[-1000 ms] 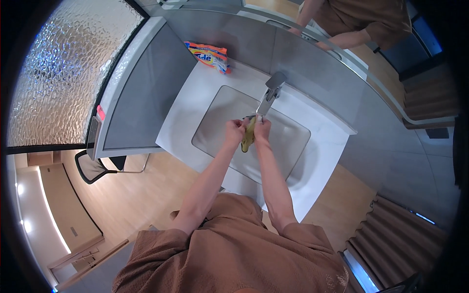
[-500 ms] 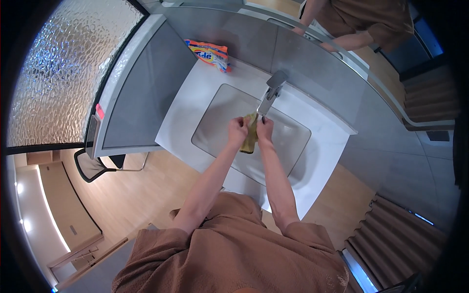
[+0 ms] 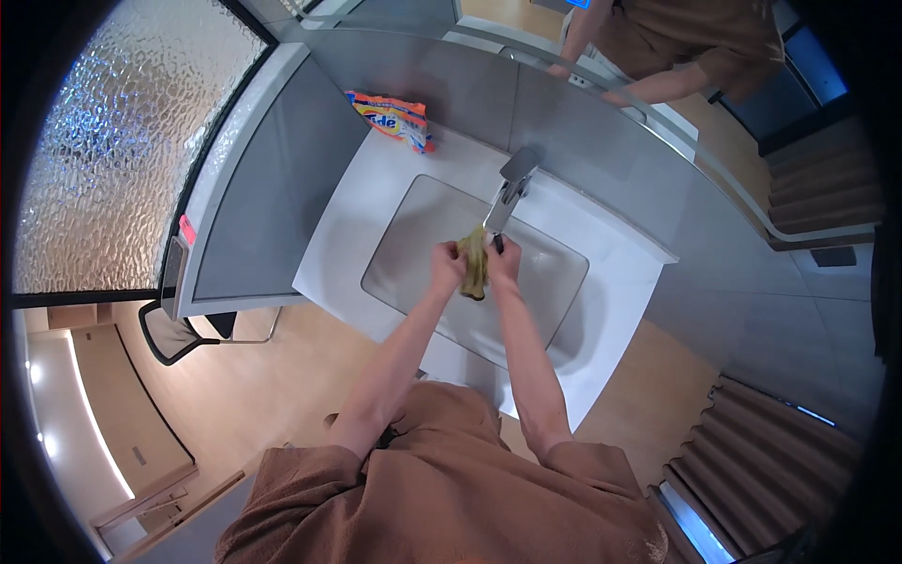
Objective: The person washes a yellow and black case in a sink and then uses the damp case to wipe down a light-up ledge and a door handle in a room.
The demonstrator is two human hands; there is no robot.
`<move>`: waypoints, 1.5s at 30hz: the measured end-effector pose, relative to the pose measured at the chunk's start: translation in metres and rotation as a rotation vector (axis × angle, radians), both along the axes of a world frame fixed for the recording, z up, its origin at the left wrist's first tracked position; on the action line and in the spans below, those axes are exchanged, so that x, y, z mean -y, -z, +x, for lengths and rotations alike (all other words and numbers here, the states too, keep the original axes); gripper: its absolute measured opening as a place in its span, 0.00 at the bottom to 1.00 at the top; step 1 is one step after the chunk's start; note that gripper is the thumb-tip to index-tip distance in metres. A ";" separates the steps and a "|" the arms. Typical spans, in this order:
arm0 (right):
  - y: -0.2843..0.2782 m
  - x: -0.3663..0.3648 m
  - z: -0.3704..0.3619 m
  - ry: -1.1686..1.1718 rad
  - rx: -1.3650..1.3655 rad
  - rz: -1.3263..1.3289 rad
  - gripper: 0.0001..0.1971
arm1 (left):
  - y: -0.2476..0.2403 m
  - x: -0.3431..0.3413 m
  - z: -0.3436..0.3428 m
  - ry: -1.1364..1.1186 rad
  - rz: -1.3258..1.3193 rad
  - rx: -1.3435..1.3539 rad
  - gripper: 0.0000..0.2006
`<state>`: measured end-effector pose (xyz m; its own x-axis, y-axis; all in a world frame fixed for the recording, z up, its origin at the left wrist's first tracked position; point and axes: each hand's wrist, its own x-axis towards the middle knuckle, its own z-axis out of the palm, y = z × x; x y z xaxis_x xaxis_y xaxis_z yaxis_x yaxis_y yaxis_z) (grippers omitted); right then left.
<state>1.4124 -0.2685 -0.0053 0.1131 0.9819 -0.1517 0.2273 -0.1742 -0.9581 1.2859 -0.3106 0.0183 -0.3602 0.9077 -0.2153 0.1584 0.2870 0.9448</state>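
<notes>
At the far left stands a frosted glass panel (image 3: 113,141), and beside it a grey partition (image 3: 263,188) runs down to the white desk (image 3: 329,254) that carries the basin. An orange and blue packet (image 3: 395,117) lies at the back left corner of that desk, well apart from the hands. Moving in, the sink (image 3: 413,235) is a shallow grey bowl. The left hand (image 3: 447,266) is closed around the left side of a yellowish-green cloth (image 3: 474,266), which hangs bunched over the middle of the sink, just below the tap spout. The right hand (image 3: 505,260) grips the other side of the same cloth, so the two hands nearly touch with the cloth pressed between them. The chrome tap (image 3: 507,188) rises from the back edge of the sink just above them; whether water is running cannot be told from here. The step looks like rubbing or wringing the cloth, and it would go best with both grips kept firm, the hands twisting against each other, and the cloth held low over the bowl so drips fall inside rather than on the desk. At the right, a mirror (image 3: 658,56) reflects a person in brown.
</notes>
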 end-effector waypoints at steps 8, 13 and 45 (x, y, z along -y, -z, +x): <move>0.000 0.007 -0.012 0.252 0.186 -0.272 0.10 | -0.044 -0.015 0.025 -0.010 -0.235 -0.193 0.23; -0.006 0.004 0.005 -0.002 -0.214 -0.155 0.12 | -0.037 -0.002 0.009 -0.103 -0.060 0.151 0.18; -0.022 0.011 0.008 0.028 -0.117 -0.266 0.20 | -0.042 0.005 0.024 -0.088 -0.093 0.171 0.10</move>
<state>1.4200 -0.2797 0.0170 0.1063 0.9028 -0.4167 0.1099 -0.4272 -0.8975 1.3096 -0.3160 0.0606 -0.3879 0.8480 -0.3612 -0.0312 0.3796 0.9246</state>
